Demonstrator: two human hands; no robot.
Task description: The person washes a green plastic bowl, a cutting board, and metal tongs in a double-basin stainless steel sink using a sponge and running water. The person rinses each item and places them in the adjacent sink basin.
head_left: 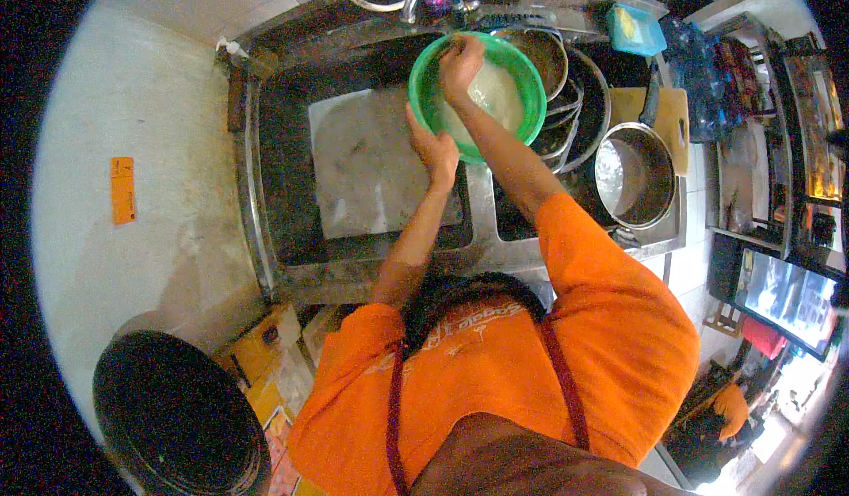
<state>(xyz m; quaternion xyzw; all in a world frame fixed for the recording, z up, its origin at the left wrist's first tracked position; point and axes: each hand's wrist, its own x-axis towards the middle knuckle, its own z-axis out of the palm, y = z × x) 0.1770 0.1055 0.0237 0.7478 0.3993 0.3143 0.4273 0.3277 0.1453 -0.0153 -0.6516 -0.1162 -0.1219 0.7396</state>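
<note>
A round green plastic bowl (pixel 536 117) with cloudy whitish liquid in it is held over the divider of a metal double sink (pixel 481 197). My left hand (pixel 434 151) grips its near left rim, thumb outside. My right hand (pixel 461 65) reaches across to the upper left inside of the bowl, fingers curled; whether it holds anything there I cannot tell. To the right of the bowl lie metal pots (pixel 554 65) and wire handles or a rack in the right basin. A curved faucet (pixel 411 6) stands behind the bowl.
A pale square board (pixel 365 171) lies over the left basin. At the right are a saucepan (pixel 635 176) with a black handle, a wooden cutting board (pixel 680 124) and a blue plastic container (pixel 635 30). A large dark bin (pixel 176 410) stands at lower left, beside the wall.
</note>
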